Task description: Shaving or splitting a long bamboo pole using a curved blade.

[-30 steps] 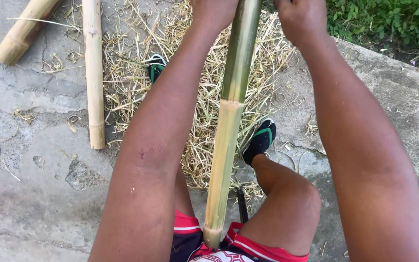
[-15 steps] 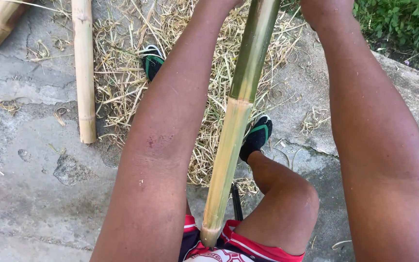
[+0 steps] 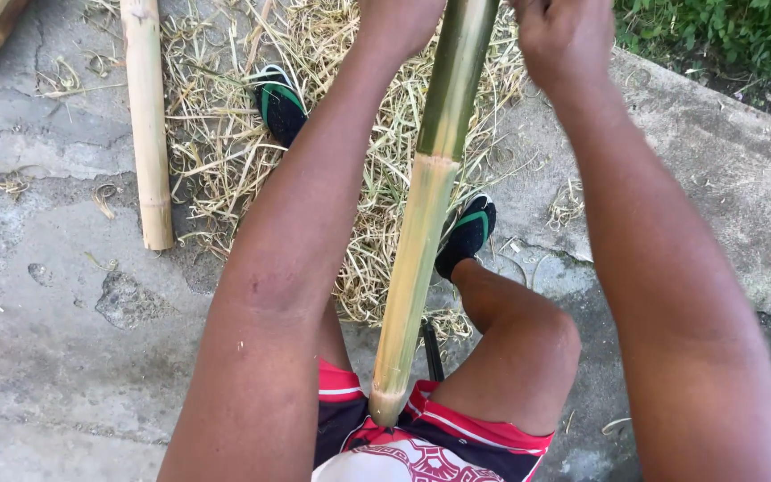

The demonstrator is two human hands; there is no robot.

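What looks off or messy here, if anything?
Nothing damaged. Dry shavings litter the concrete ground under the feet. The bamboo pole between the left hand and right hand is pale on its near part and green farther up. Two cut bamboo pieces lie loose at left.

cracked grey concrete ground (image 3: 64, 357) in daylight. dry straw (image 3: 225, 134) lies scattered at the far middle. two cut bamboo poles (image 3: 147, 125) lie far left. green plants (image 3: 725, 36) edge the far right.

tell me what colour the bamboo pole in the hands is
In the head view the bamboo pole is green toward the hands, pale yellow below the node.
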